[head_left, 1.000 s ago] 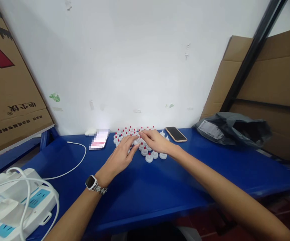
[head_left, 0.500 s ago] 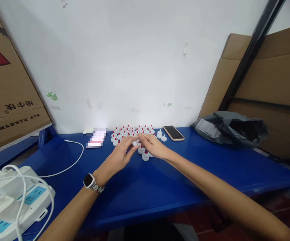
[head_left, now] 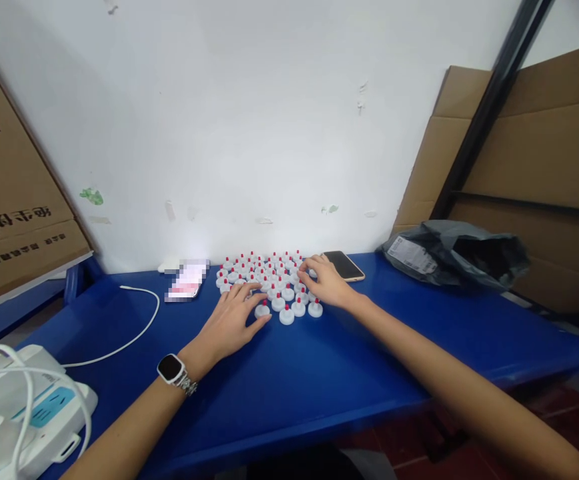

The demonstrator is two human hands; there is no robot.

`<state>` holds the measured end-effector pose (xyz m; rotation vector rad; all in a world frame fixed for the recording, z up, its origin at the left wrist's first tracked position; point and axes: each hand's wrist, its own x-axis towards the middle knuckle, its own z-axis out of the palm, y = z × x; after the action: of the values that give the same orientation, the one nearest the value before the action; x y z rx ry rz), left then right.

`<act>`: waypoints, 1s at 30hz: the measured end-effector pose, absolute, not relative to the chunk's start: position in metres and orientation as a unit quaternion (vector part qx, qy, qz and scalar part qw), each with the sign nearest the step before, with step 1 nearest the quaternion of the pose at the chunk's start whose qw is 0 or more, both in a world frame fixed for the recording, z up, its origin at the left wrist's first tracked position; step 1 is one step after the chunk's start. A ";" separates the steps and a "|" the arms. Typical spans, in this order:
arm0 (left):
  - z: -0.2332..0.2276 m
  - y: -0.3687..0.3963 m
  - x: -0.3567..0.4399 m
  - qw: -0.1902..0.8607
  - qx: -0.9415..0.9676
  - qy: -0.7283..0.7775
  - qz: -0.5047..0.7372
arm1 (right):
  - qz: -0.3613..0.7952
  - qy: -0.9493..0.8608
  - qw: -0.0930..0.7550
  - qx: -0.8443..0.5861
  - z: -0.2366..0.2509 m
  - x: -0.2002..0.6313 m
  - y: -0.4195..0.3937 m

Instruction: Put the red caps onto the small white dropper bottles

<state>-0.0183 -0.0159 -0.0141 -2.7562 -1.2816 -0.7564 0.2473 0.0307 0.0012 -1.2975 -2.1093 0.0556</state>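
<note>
Many white nozzle caps with red tips (head_left: 286,315) stand upright in a cluster on the blue table (head_left: 269,387). My left hand (head_left: 232,320) is at the cluster's near left side, fingers spread and thumb apart. A red-tipped cap (head_left: 262,310) stands between its thumb and forefinger, with no grip visible. At the right side, my right hand (head_left: 327,283) has its fingers curled down over a white nozzle cap (head_left: 313,273), mostly hidden by the fingers. A white watch (head_left: 171,369) is on my left wrist.
A phone (head_left: 344,265) lies behind my right hand, and a lit, blurred-out screen (head_left: 187,280) lies left of the caps. A grey plastic bag (head_left: 454,257) rests at right. A power strip (head_left: 44,413) with white cables occupies the left front. Cardboard (head_left: 19,167) stands at left.
My hands were together over the caps and have moved apart. The left has opened; the right has moved right to the plain white caps. Another red-tipped cap now shows by the left hand.
</note>
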 end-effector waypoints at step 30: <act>-0.004 0.013 -0.041 -0.009 -0.820 -0.510 -0.259 | 0.079 -0.884 0.166 -0.430 0.011 0.203 0.053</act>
<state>-0.0408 0.0128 -0.0035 -2.5926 -1.6108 -0.8191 0.2035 0.0527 0.0107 -1.2245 -2.5177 0.2256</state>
